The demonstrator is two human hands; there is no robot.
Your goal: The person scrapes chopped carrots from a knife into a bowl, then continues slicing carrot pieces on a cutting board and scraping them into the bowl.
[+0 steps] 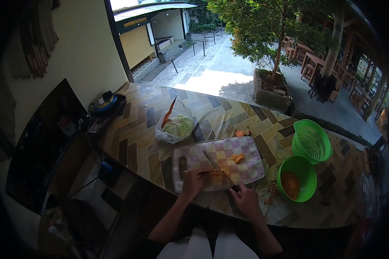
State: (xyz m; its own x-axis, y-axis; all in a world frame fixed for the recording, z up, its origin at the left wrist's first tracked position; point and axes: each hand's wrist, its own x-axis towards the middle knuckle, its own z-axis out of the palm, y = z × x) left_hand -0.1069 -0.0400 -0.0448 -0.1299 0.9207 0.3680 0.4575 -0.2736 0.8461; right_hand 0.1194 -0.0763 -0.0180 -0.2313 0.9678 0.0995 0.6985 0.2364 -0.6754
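Note:
A checkered cutting board [190, 153] lies near the front edge of the tiled table. My right hand [245, 199] is closed round the dark handle of a knife [213, 160], whose blade points up and left across the board. On the board's left part, my left hand [193, 181] has its fingers bent close to small orange pieces [215, 172] beside the blade; whether it grips any is unclear. Larger orange chunks [237, 158] lie right of the blade. To the right, a green bowl [309, 179] holds chopped orange bits [290, 184].
A plastic bag [177, 127] with pale green vegetables and a carrot stands behind the board. Orange ends [240, 133] lie at its back edge. A green colander [311, 140] touches the bowl. Scraps [271, 193] lie between board and bowl. A dark screen [43, 146] stands left.

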